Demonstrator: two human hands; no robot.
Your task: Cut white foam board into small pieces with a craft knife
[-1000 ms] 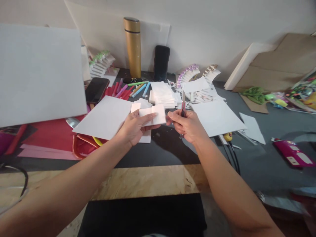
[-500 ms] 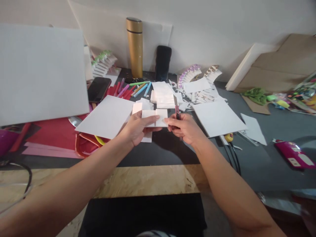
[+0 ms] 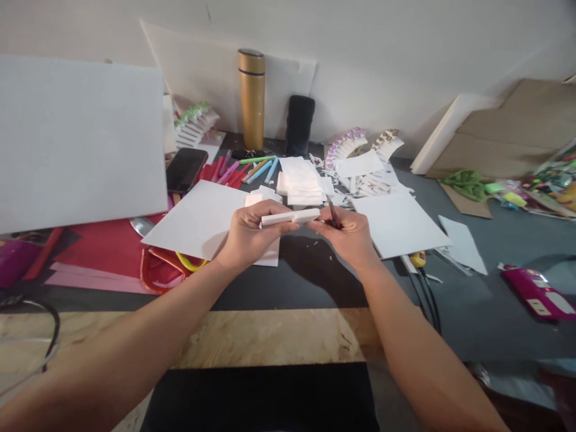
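Note:
My left hand [image 3: 245,237] is closed on a small white foam board piece [image 3: 281,218], thumb along the near side and fingers beyond. The piece is tilted so its thick edge faces me, and a step shows near its middle. At its right end, my right hand [image 3: 351,237] pinches it between thumb and finger. That same hand also grips a slim dark craft knife [image 3: 332,210], its tip pointing up and away; most of its handle is hidden by the fingers. Just beyond both hands lies a stack of white rectangles [image 3: 303,186].
White boards [image 3: 198,219] lie left and right of my hands. White offcuts [image 3: 373,182] are scattered behind. Coloured sticks [image 3: 258,171], a phone [image 3: 186,170], a gold flask [image 3: 252,102] and a black upright object [image 3: 299,126] stand or lie farther back. A magenta device [image 3: 537,291] sits right.
Both hands have tipped the white piece from showing its flat face to showing its edge. The craft knife now leans more to the left. The view has shifted slightly.

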